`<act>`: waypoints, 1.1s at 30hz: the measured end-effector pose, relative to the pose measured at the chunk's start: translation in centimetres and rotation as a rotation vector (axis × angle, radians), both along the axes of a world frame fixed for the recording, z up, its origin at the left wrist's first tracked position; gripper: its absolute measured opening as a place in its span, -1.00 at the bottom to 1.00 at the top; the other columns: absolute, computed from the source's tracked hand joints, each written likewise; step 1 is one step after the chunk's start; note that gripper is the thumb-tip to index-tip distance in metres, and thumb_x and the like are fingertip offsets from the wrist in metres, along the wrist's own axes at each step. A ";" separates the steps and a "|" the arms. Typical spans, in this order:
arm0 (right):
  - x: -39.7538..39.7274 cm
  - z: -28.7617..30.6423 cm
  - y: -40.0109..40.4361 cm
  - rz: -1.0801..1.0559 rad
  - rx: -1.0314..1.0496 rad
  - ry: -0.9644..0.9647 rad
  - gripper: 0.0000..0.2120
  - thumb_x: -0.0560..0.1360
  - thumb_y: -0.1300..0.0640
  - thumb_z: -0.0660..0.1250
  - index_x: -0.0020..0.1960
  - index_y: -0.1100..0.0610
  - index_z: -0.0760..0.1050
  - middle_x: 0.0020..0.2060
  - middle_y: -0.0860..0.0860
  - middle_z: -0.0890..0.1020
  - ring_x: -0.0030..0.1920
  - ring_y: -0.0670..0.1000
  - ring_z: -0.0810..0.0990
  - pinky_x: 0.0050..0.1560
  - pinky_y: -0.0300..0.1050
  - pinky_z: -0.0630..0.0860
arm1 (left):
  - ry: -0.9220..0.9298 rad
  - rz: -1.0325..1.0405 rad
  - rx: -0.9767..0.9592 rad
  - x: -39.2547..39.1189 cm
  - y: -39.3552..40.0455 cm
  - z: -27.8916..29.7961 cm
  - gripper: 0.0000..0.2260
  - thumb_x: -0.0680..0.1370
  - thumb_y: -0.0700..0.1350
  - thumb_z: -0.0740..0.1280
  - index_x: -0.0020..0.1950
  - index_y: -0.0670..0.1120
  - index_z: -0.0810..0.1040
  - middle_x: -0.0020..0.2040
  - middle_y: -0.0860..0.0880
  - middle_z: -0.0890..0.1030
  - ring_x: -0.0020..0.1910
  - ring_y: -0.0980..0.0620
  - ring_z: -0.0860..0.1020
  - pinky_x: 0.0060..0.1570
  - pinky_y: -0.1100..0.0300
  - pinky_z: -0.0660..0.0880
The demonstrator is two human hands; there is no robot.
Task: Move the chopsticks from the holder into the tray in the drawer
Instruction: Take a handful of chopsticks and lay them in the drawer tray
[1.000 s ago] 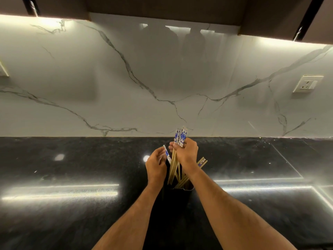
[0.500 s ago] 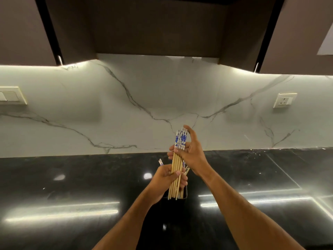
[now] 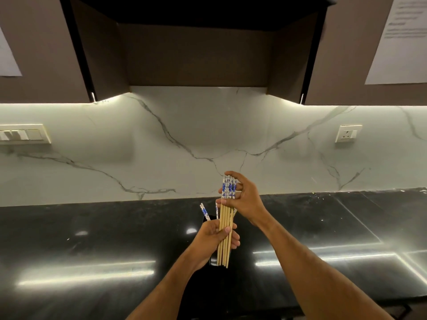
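We see both hands gripping the chopstick bundle [image 3: 225, 224] upright: right hand [image 3: 246, 200] at top, left hand [image 3: 216, 235] mid-shaft; holder [image 3: 206, 219] mostly hidden.

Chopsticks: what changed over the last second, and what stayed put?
The bundle of chopsticks came up out of the black holder. The left hand, which was at a lone stick, took hold of its lower half; the right hand kept the patterned tops. Two chopsticks remain in the holder, which has not moved.
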State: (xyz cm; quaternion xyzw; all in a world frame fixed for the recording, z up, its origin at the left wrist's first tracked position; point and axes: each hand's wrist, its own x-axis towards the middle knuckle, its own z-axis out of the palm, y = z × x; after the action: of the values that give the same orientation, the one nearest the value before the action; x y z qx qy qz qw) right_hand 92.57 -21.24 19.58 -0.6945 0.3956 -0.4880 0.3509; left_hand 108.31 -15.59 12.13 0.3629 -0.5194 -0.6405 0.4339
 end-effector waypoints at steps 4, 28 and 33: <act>-0.4 0.0 0.5 -0.001 -0.011 -0.027 -0.28 0.35 0.33 0.61 0.43 0.09 0.43 0.01 0.10 0.73 -0.04 0.04 0.77 -0.07 -0.04 0.72 | -0.027 0.000 0.005 -0.5 0.5 0.2 -0.77 0.67 -0.16 0.25 0.23 -0.23 0.59 0.04 -0.28 0.69 0.06 -0.23 0.68 0.10 -0.01 0.63; -1.1 0.1 2.6 0.086 0.137 -0.099 -0.40 0.45 0.40 0.49 0.39 0.11 0.35 -0.03 0.18 0.73 -0.09 0.15 0.77 -0.06 0.03 0.72 | -0.115 -0.021 0.046 -1.4 3.2 0.9 -0.78 0.69 -0.20 0.19 0.23 -0.23 0.56 0.05 -0.24 0.71 0.08 -0.21 0.69 0.09 -0.02 0.63; -1.3 -0.6 3.1 0.063 0.190 -0.198 -0.50 0.47 0.42 0.47 0.33 0.18 0.40 -0.05 0.19 0.74 -0.08 0.18 0.77 -0.07 0.00 0.71 | -0.165 0.042 0.014 -1.4 3.6 0.6 -0.80 0.68 -0.23 0.21 0.21 -0.22 0.58 -0.01 -0.23 0.71 0.02 -0.18 0.70 0.06 0.01 0.64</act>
State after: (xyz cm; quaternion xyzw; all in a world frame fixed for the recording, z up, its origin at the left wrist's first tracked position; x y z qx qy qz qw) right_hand 91.23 -18.13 18.98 -0.6187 0.3813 -0.5032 0.4676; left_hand 106.88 -11.97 12.73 0.4284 -0.5409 -0.6028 0.4006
